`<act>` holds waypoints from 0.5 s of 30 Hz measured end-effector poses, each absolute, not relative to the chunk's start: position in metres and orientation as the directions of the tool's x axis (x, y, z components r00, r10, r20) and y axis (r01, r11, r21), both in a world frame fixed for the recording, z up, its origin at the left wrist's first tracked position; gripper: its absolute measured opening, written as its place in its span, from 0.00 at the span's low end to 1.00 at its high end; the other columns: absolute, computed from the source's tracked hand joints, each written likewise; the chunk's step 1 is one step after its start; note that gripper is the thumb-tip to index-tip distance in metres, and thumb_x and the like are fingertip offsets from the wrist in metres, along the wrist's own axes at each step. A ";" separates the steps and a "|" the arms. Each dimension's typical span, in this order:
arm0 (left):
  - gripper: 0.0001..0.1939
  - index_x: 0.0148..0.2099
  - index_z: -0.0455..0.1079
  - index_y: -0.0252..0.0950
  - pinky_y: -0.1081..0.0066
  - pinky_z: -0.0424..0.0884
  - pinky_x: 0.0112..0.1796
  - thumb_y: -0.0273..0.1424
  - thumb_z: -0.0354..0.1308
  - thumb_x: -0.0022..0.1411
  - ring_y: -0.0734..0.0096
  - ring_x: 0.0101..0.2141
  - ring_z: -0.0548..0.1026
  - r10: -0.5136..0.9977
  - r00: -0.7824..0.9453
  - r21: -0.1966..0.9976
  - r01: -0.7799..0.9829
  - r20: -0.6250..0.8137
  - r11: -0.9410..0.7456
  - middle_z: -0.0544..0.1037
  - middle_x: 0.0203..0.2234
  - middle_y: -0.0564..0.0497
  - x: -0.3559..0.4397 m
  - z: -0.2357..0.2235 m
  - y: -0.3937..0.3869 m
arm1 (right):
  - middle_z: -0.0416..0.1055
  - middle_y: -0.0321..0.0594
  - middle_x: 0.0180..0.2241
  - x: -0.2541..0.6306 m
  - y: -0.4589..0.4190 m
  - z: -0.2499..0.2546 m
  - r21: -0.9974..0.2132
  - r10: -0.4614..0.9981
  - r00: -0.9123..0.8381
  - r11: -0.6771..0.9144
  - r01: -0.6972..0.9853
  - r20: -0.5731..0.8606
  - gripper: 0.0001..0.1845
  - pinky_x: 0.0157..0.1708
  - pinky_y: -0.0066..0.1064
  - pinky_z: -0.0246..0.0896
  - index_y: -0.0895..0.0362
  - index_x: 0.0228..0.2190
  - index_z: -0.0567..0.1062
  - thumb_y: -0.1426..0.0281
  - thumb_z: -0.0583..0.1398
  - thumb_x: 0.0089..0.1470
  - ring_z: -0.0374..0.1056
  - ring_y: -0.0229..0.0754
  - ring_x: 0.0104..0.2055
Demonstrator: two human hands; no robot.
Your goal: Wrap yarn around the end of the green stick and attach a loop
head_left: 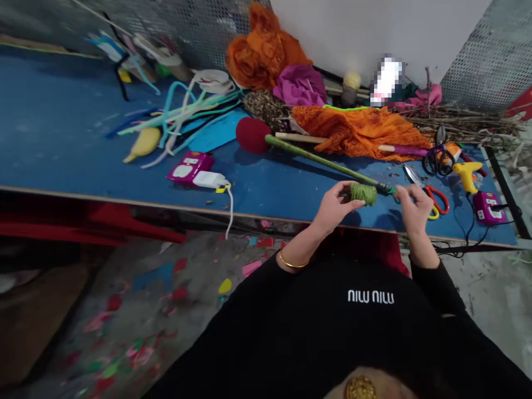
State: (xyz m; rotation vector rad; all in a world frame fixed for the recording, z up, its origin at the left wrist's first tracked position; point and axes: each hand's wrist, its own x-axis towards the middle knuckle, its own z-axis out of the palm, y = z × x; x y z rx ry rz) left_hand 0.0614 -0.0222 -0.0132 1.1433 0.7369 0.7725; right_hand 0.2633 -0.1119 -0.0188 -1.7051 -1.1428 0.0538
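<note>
Yarn ball (363, 195), likely soft and light, suits a side grip, left fingers (356, 205) pinching it, right fingers (402, 194), just right of it, pinching the tip of the green stem (320, 159).

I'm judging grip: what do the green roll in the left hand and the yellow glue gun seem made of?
Green roll: probably matte yarn or twine; wound strands show across it. Yellow glue gun: likely hard plastic, smooth, given its even colour and moulded shape.

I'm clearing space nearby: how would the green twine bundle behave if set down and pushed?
The green twine bundle would probably roll, being rounded. It seems light: the left hand pinches it between thumb and fingers. Its wound strands might loosen.
</note>
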 end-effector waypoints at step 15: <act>0.28 0.58 0.74 0.35 0.62 0.79 0.49 0.38 0.68 0.58 0.58 0.47 0.81 0.762 0.647 0.999 0.001 -0.032 0.041 0.82 0.51 0.42 0.062 -0.020 -0.027 | 0.72 0.50 0.59 0.228 -0.114 -0.034 -0.547 0.853 0.066 0.270 0.793 0.517 0.29 0.58 0.44 0.73 0.51 0.64 0.68 0.63 0.62 0.64 0.71 0.50 0.61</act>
